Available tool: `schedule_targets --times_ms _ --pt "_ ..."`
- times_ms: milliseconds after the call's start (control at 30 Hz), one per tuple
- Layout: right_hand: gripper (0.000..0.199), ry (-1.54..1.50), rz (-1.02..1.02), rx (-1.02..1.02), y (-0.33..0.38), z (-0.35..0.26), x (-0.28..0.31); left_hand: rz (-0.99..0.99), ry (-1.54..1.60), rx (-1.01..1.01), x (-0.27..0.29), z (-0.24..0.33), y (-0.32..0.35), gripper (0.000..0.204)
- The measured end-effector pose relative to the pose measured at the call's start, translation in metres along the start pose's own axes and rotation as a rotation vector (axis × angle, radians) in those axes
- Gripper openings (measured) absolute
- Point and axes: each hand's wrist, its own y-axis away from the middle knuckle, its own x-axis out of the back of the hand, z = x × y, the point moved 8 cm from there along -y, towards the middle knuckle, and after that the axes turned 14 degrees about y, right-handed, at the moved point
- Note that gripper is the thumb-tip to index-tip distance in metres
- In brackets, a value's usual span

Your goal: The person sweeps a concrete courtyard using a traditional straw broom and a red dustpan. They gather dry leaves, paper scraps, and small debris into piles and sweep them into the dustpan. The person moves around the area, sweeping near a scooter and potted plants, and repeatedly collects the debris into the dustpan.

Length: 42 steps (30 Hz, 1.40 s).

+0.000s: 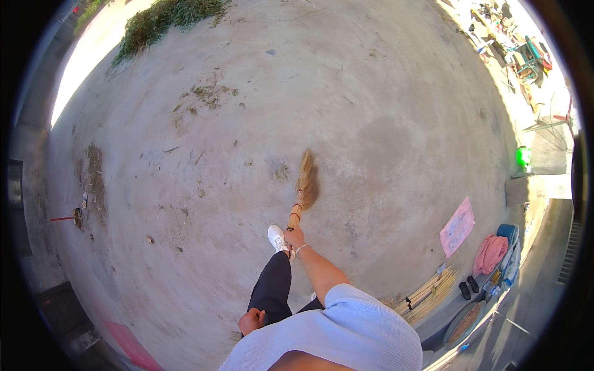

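My right hand (294, 237) is closed round the handle of a straw broom (307, 179), with the arm stretched forward and a bracelet at the wrist. The broom's handle is bound with reddish bands, and its bristle head fans out onto the concrete floor (383, 204), pointing away from me. Close beside that hand is my white shoe (277, 237). By my dark trouser leg, my left hand (252, 321) hangs low with its fingers curled in, and nothing shows in it.
Scattered dry leaves (210, 94) lie ahead, with a heap of green plants (164, 23) farther off. A long-handled tool (76, 218) is at the left. To the right are a pink sheet (457, 227), bundled sticks (430, 290), dark slippers (468, 287) and pink cloth (489, 253).
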Motion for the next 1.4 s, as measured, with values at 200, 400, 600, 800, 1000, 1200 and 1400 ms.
schedule_targets --times_ms 200,400,600,800,1000,1200,1400 --pt "0.041 -0.490 -0.869 -0.143 -0.018 -0.218 -0.045 0.033 0.055 0.112 0.044 -0.016 -0.067 0.025" --pt "0.033 -0.407 -0.654 0.001 -0.107 -0.315 0.059 0.048 0.261 0.171 0.066 -0.002 -0.132 0.023" --pt "0.011 -0.235 -0.320 -0.139 -0.271 -0.372 0.099 0.077 0.487 0.477 0.089 0.014 -0.217 0.027" --pt "0.017 0.002 -0.522 -0.080 -0.327 -0.529 -0.055 -0.175 0.386 0.607 0.074 0.053 -0.298 0.032" --pt "0.032 -0.254 -0.915 -0.095 -0.318 -0.669 -0.135 -0.025 0.433 0.655 0.183 0.128 -0.407 0.027" --pt "0.042 -0.079 -0.759 0.100 -0.411 -0.731 -0.032 0.228 0.509 0.589 0.271 0.188 -0.523 0.023" --pt "0.010 0.039 -0.429 -0.005 -0.525 -0.780 0.019 0.382 0.552 0.417 0.274 0.165 -0.645 0.022"
